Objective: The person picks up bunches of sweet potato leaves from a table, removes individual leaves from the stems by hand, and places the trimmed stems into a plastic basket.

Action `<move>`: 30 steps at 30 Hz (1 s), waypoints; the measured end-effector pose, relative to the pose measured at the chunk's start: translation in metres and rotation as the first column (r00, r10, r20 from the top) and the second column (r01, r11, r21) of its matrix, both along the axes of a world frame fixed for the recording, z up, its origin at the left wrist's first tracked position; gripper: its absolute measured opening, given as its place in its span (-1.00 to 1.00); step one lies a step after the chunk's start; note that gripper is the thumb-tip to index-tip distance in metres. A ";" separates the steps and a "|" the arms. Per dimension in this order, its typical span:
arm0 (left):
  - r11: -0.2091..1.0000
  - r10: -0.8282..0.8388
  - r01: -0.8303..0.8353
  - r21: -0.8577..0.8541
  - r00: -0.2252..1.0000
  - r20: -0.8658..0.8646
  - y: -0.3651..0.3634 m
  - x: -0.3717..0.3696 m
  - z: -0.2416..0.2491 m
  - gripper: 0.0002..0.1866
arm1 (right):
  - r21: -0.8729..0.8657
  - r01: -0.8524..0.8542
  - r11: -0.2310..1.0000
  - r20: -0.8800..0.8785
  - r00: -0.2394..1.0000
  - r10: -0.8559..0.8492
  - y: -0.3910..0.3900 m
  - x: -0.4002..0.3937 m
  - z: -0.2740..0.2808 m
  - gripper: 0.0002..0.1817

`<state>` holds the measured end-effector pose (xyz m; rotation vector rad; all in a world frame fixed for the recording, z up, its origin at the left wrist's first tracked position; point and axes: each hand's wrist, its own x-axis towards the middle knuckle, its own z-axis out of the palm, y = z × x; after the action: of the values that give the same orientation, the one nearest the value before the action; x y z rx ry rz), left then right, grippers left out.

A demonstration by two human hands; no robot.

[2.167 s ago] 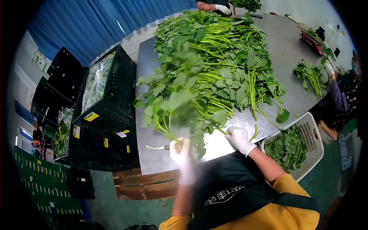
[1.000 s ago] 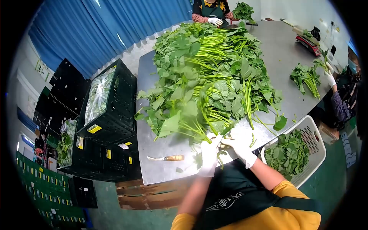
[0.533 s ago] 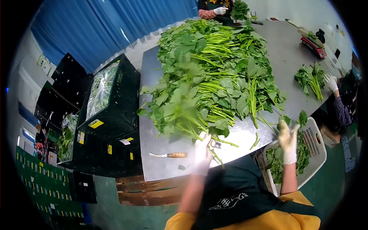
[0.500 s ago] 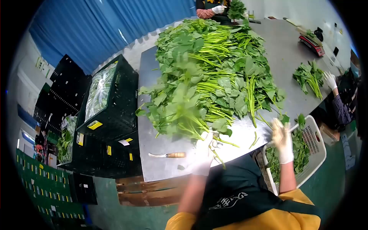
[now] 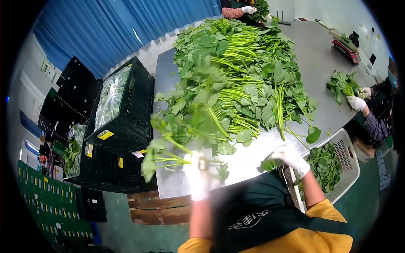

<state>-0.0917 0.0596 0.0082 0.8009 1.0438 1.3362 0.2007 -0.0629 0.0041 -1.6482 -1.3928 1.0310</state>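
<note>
My gloved left hand (image 5: 196, 170), blurred by motion, grips a small bunch of leafy green stems (image 5: 171, 159) near the table's front edge. Its leaves spread to the left and upward. Beneath this bunch the knife is mostly hidden. To the right, my gloved right hand (image 5: 291, 158) is bent downward with its fingers together on a green leaf (image 5: 266, 165) at the table edge. Beyond both hands lies a large heap of leafy greens (image 5: 240, 90), with light green stems showing through the middle.
A white plastic basket (image 5: 353, 162) with leaves inside stands by my right arm. Dark green crates (image 5: 141, 107) with bagged greens are stacked left of the metal table (image 5: 310, 55). A red scale (image 5: 346, 51) sits at far right. Co-workers' gloved hands (image 5: 357, 102) handle greens at the right and back.
My left hand has moved left with the stems, over the knife. My right hand has come from beside the basket leftward and down to the table edge, where a leaf now shows at its fingers.
</note>
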 end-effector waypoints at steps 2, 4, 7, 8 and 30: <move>1.000 0.019 -0.017 -0.015 0.992 0.127 0.003 -0.015 0.003 -0.85 | -0.001 0.200 0.980 0.766 0.630 -0.128 0.008 0.013 -0.025 -0.78; 0.997 -0.058 0.065 -0.033 0.980 0.188 0.004 -0.022 -0.003 -0.76 | 0.241 0.195 0.951 0.780 0.544 -0.309 0.025 0.004 -0.022 -0.62; 0.966 -0.199 0.227 -0.125 0.959 0.202 -0.003 -0.018 -0.018 -0.74 | 0.445 0.007 0.896 0.564 0.775 -0.286 0.062 -0.039 -0.017 -0.66; 0.967 -0.197 0.224 -0.123 0.959 0.204 -0.006 -0.013 -0.017 -0.74 | 0.426 -0.046 0.903 0.578 0.782 -0.232 0.079 -0.054 -0.020 -0.67; 0.955 -0.296 0.297 0.012 0.947 0.128 0.000 0.047 -0.028 -0.88 | 0.367 -0.137 0.920 0.273 0.961 0.035 0.057 -0.113 -0.008 -0.82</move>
<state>-0.0450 0.0594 -0.0201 0.8190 0.7908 1.1096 0.0880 -0.0064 -0.0039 -1.4733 -1.7296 0.5475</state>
